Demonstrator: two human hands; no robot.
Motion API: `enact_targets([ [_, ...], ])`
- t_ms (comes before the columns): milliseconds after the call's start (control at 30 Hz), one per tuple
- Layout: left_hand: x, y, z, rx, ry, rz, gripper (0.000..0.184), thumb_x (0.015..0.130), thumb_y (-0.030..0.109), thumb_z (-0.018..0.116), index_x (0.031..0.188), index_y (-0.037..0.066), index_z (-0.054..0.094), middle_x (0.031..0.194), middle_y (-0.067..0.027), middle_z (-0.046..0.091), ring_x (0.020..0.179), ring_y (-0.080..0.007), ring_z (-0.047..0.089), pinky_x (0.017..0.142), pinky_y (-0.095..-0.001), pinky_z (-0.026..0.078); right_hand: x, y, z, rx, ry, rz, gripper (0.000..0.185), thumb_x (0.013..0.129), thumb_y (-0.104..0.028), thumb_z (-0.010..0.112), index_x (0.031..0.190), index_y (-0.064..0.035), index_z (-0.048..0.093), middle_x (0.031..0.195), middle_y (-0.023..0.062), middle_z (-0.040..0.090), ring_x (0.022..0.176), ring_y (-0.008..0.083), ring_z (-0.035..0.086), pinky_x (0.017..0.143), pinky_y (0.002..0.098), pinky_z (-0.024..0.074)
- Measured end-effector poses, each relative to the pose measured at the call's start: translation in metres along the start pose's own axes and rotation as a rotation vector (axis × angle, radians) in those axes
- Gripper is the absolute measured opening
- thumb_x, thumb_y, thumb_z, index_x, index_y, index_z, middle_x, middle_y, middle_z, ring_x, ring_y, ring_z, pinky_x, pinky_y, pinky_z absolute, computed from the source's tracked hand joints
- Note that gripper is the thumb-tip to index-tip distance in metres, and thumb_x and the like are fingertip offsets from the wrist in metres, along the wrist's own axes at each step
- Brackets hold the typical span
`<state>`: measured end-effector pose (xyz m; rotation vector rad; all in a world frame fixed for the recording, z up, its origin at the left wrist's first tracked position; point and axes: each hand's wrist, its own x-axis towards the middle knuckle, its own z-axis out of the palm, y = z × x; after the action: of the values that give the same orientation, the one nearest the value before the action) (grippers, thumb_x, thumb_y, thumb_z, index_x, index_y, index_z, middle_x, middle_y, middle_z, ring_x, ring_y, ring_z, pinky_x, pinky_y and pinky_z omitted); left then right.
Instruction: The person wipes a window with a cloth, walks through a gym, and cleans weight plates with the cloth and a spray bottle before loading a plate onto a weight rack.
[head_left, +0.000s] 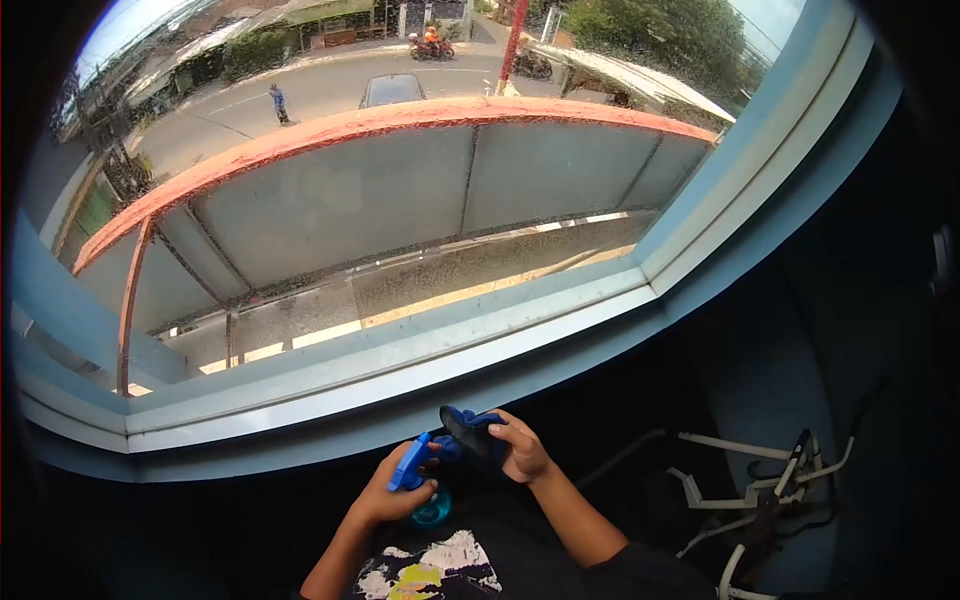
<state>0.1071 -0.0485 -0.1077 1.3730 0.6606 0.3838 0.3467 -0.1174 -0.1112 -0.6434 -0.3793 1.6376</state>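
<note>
Bottle (431, 508) and cloth (470, 437) are both up in the hands, low in the view and just in front of the dark shirt (430, 570). The bottle has a bright blue spray top (411, 464) and a round, see-through, blue-green body. I cannot tell if the colour is in the plastic or in the water, or how full it is. The left hand (392, 492) is curled closed around the spray top, and the body hangs below it. The right hand (522, 447) is partly closed and pinches the cloth between thumb and fingers. The cloth is black and blue and bunched up. It sits between the two hands, up and to the right of the bottle. Its blue end is right by the left fingers, but I cannot tell if they touch. The window frame (400, 362) is past the hands. A white metal rack (735, 503) is off to the right.
</note>
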Motion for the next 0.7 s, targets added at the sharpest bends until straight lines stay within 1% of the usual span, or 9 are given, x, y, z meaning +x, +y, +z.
enact_targets([
  [133,-0.047,-0.006,-0.028,0.037,0.122,0.115,0.056,0.075,0.005,0.069,0.128,0.007,0.053,0.130,-0.0098,0.054,0.119,-0.0248,0.054,0.094,-0.0369,0.047,0.018,0.049,0.041,0.009,-0.042,0.065,0.037,0.096,-0.014,0.046,0.126,0.0070,0.048,0.122,0.0212,0.059,0.115,0.0265,0.059,0.103,0.0411,0.0454],
  [200,-0.063,-0.016,-0.043,-0.016,0.158,0.145,0.056,0.075,0.006,0.070,0.128,0.007,0.053,0.124,-0.0084,0.057,0.113,-0.0197,0.055,0.091,-0.0326,0.047,0.026,0.069,0.064,-0.110,-0.143,0.121,0.038,0.098,-0.015,0.044,0.130,0.0068,0.046,0.121,0.0209,0.059,0.116,0.0271,0.059,0.103,0.0411,0.0453],
  [267,-0.074,-0.022,-0.060,-0.115,0.061,0.072,0.055,0.075,0.006,0.070,0.127,0.006,0.053,0.116,-0.0064,0.058,0.105,-0.0141,0.055,0.087,-0.0292,0.046,0.034,0.090,0.074,-0.152,-0.141,0.128,0.036,0.099,-0.016,0.046,0.129,0.0054,0.049,0.118,0.0180,0.061,0.113,0.0237,0.060,0.102,0.0386,0.0463],
  [300,-0.077,-0.024,-0.063,-0.125,0.070,0.120,0.054,0.076,0.005,0.070,0.126,0.004,0.053,0.112,-0.0052,0.058,0.101,-0.0114,0.054,0.086,-0.0282,0.045,0.037,0.097,0.078,-0.259,-0.111,0.097,0.035,0.099,-0.016,0.048,0.127,0.0046,0.051,0.117,0.0159,0.062,0.110,0.0211,0.060,0.100,0.0362,0.0471],
  [367,-0.081,-0.026,-0.066,-0.168,0.037,0.073,0.054,0.076,0.005,0.072,0.126,0.004,0.053,0.112,-0.0056,0.060,0.103,-0.0127,0.055,0.090,-0.0293,0.045,0.040,0.107,0.075,-0.391,-0.049,0.045,0.030,0.099,-0.015,0.053,0.123,0.0027,0.057,0.115,0.0106,0.063,0.104,0.0143,0.060,0.093,0.0293,0.0485],
  [400,-0.080,-0.025,-0.068,-0.206,0.013,0.025,0.055,0.075,0.005,0.073,0.126,0.004,0.053,0.113,-0.0060,0.061,0.104,-0.0140,0.057,0.093,-0.0304,0.045,0.041,0.110,0.073,-0.393,-0.046,0.031,0.030,0.099,-0.015,0.053,0.123,0.0027,0.057,0.115,0.0106,0.063,0.104,0.0143,0.060,0.093,0.0293,0.0485],
  [467,-0.069,-0.020,-0.065,-0.206,-0.010,0.099,0.054,0.076,0.003,0.072,0.126,0.004,0.053,0.113,-0.0056,0.061,0.107,-0.0147,0.057,0.094,-0.0310,0.045,0.043,0.108,0.067,-0.608,0.083,-0.064,0.031,0.099,-0.015,0.055,0.124,0.0025,0.056,0.114,0.0095,0.063,0.105,0.0140,0.060,0.092,0.0271,0.0485],
  [567,-0.051,-0.005,-0.059,-0.347,-0.018,0.094,0.055,0.079,0.002,0.070,0.130,0.004,0.051,0.117,-0.0061,0.060,0.108,-0.0138,0.056,0.094,-0.0296,0.045,0.046,0.083,0.051,-0.518,0.195,-0.195,0.031,0.096,-0.014,0.059,0.123,0.0015,0.057,0.112,0.0067,0.063,0.102,0.0113,0.060,0.091,0.0254,0.0483],
  [700,-0.019,0.014,-0.048,-0.307,-0.099,0.094,0.055,0.079,-0.001,0.069,0.131,0.005,0.050,0.118,-0.0060,0.059,0.110,-0.0151,0.056,0.095,-0.0305,0.045,0.061,0.032,-0.012,-0.631,0.710,-0.591,0.023,0.092,-0.015,0.065,0.111,-0.0023,0.059,0.098,0.0030,0.062,0.082,0.0090,0.060,0.070,0.0231,0.0495],
])
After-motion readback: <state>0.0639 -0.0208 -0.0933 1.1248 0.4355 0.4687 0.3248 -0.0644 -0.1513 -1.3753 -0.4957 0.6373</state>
